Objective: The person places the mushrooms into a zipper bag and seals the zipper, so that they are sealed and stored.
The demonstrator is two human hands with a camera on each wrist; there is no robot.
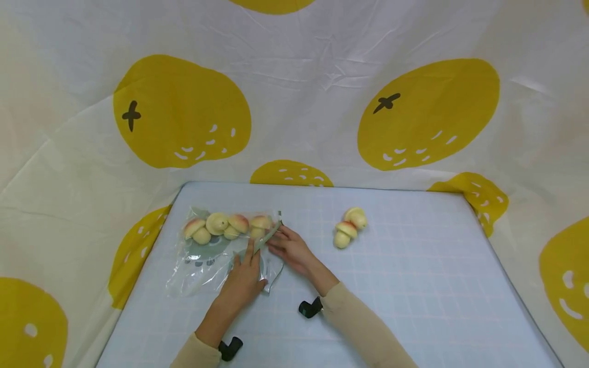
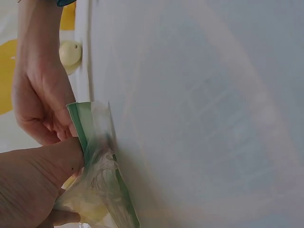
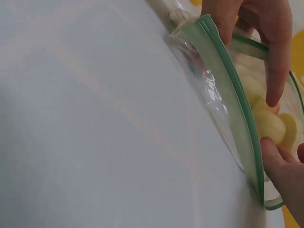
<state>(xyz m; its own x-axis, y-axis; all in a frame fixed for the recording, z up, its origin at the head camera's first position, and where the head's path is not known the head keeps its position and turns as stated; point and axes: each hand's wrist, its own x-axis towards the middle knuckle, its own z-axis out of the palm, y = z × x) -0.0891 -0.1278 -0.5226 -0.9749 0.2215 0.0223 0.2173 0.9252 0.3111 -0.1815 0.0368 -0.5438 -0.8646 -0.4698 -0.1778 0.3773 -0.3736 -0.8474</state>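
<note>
A clear zip bag with a green closure strip lies on the left part of the table, holding several toy mushrooms with cream and reddish caps. My left hand is at the bag's mouth, its fingers spread and fairly straight, keeping the two sides apart; one fingertip touches a mushroom in the right wrist view. Curled at the same mouth, my right hand has its thumb and fingers on a toy mushroom just inside. Part of its grip is hidden by the bag.
Two more toy mushrooms lie touching on the table, right of my right hand. The table has a pale checked cloth. Behind it hangs a white curtain with yellow fruit prints. Black wrist devices sit beside both forearms.
</note>
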